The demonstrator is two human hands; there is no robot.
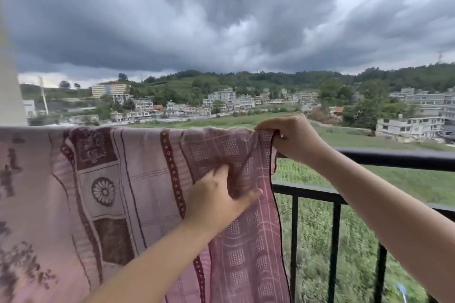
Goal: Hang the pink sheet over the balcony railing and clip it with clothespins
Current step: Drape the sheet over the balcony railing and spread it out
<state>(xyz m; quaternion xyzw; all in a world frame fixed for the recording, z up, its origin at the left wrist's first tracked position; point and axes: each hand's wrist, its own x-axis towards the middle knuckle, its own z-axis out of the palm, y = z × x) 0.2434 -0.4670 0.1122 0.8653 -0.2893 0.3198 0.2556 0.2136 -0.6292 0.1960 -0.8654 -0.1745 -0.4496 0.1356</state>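
Over at the far left of the frame, a pale wall edge (pixel 9 81) is rising beside the balcony, and the pink sheet (pixel 103 194) is hanging across the lower left and centre, its top fold lying along the line of the black railing (pixel 398 158) and its patterned cloth falling toward the bottom edge. Dark red bands, a flower medallion and dotted squares are showing on the side facing the camera. Moving toward the centre, the left hand (pixel 219 200) is reaching up from the bottom of the frame and pinching a bunched fold of the sheet, fingers curled partway and thumb pressing against the cloth. Just right of centre, the right hand (pixel 293 136) is gripping the sheet's upper right corner at the top fold, fingers closed tightly over the fabric, with its forearm crossing in front of the top rail. Further right, the bare railing is running out to the frame's edge, its upright bars standing over green grass. Across the middle of the frame, houses (pixel 234 102) and wooded hills are sitting under heavy grey clouds.
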